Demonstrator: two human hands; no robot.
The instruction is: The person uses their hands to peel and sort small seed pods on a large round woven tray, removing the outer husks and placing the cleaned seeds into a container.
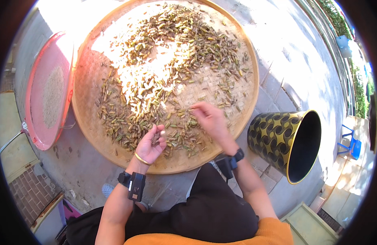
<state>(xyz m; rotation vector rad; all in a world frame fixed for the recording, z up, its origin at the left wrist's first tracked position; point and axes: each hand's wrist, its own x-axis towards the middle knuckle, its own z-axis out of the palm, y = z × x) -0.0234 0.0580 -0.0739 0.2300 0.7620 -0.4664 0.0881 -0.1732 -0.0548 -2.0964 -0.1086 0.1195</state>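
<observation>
A large round woven bamboo tray (87, 101) lies before me, spread with many small dried green-brown pods (176, 24). My left hand (151, 145) is over its near side, palm up and fingers curled around several small dark pods (156, 139). A small pale piece (163, 133) shows at those fingertips. To the right, my right hand (210, 118) reaches over the tray with thumb and forefinger drawn close together beside the scattered pods. Slight blur hides whether a pod is between them.
At left, a pink round tray (35, 101) holds a patch of pale grains (54, 95). A black-and-gold patterned bin (271, 128) stands close on the right, its mouth visible. Farther right is a blue plastic stool (355, 148). Paving (274, 76) surrounds the bamboo tray, with bright sun patches.
</observation>
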